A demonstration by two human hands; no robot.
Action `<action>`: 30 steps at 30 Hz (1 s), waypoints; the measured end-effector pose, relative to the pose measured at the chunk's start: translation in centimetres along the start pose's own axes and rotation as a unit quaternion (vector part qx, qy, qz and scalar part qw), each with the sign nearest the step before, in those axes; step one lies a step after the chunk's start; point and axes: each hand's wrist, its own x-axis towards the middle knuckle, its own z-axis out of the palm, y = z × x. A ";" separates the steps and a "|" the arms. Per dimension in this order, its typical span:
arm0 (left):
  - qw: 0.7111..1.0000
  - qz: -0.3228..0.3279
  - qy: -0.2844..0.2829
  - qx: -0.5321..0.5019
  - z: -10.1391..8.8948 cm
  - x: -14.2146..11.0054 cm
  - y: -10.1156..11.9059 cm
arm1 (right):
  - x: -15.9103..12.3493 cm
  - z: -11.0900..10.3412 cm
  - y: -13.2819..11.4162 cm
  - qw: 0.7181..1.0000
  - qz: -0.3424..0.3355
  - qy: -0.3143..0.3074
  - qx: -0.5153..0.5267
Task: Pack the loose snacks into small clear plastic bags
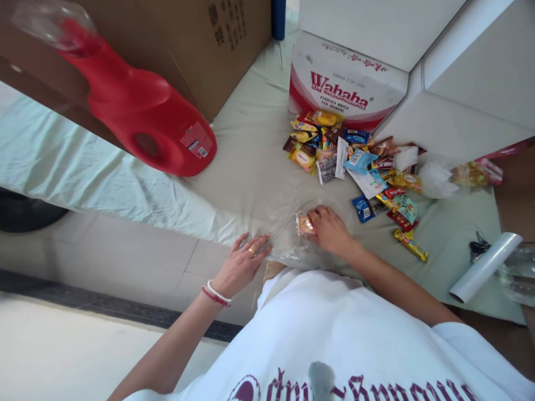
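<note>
My right hand is closed on a small wrapped snack, orange and white, low over the cloth. Beneath it and to its left lies a clear plastic bag, flat and thin. My left hand, with a ring and a beaded bracelet, rests with fingers stretched out at the bag's left edge by the table's front. Beyond my right hand spreads a pile of wrapped snacks in yellow, blue, brown and white packets. A yellow snack bar lies apart at the near right of the pile.
A red jug stands at the left before a brown cardboard box. A Wahaha carton and white boxes back the pile. To the right are a crumpled white plastic bag and a silvery roll.
</note>
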 end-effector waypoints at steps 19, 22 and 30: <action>0.998 0.002 0.058 -0.018 0.5 -1.1 0.8 | -2.1 0.1 -1.5 0.996 -0.025 0.022 0.083; 0.995 0.004 0.080 -0.060 -0.1 -0.9 -0.2 | -6.2 1.3 1.4 0.977 -0.147 0.066 0.142; 0.980 0.015 0.022 -0.195 -4.7 3.6 -2.9 | -10.2 5.5 4.1 0.940 -0.187 0.065 0.279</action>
